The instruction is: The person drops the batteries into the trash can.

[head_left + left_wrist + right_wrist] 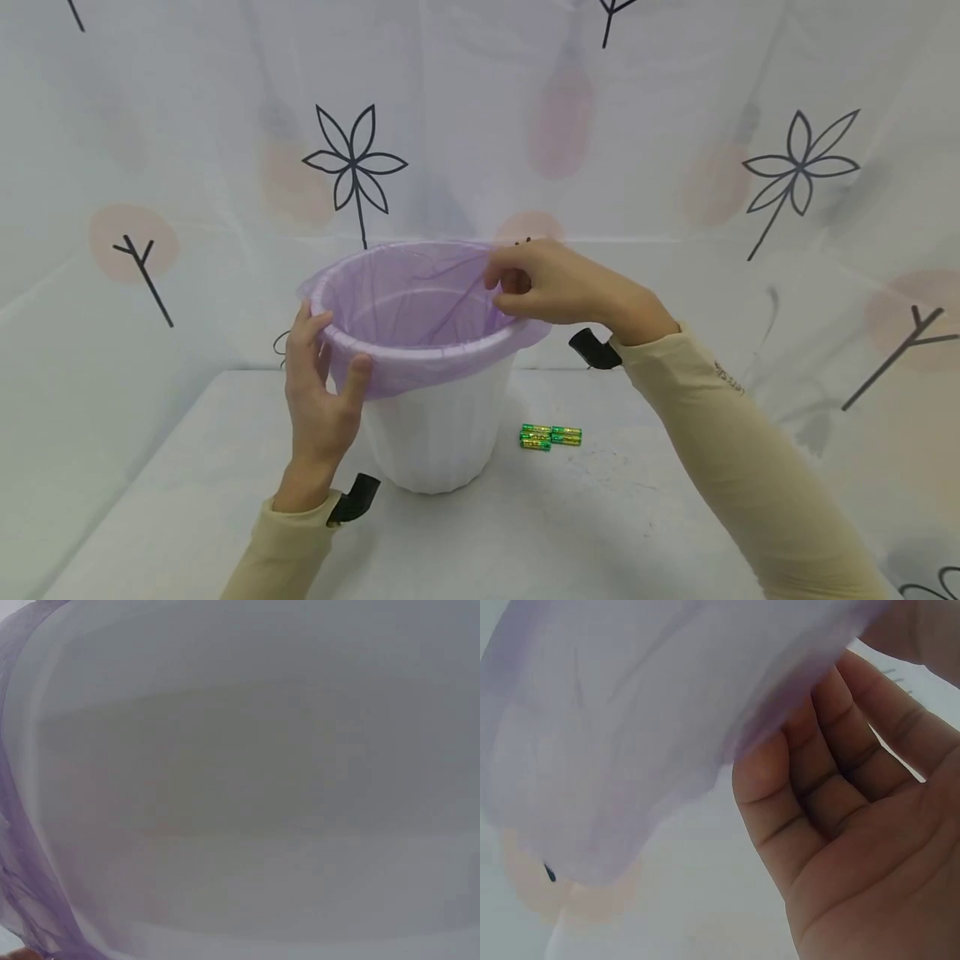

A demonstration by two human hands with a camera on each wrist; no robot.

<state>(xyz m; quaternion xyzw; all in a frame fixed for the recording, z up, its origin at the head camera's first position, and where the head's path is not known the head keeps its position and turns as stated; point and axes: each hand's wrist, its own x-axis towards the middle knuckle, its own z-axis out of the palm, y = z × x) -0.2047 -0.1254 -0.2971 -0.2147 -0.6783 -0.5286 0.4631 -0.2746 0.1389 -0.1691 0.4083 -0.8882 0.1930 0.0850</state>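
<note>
A white trash can (438, 433) stands upright, lined with a thin purple trash bag (420, 296) whose edge is folded out over the rim. On the left side my left hand (318, 408) holds the rim, fingertips over its top and thumb against the bag outside. At the right rim, the curled fingers of my right hand (558, 279) hold the bag's edge. The right wrist view shows those fingers (810, 757) bent against the hanging purple film. White can wall fills most of the left wrist view, with bag film (22, 847) along its left side.
Several green and yellow batteries (551, 437) lie together on the white table (585, 525), right of the can. Behind the table hangs a pale curtain (465, 108) printed with flowers and twigs. Black wrist mounts (354, 498) stick out from the sleeves.
</note>
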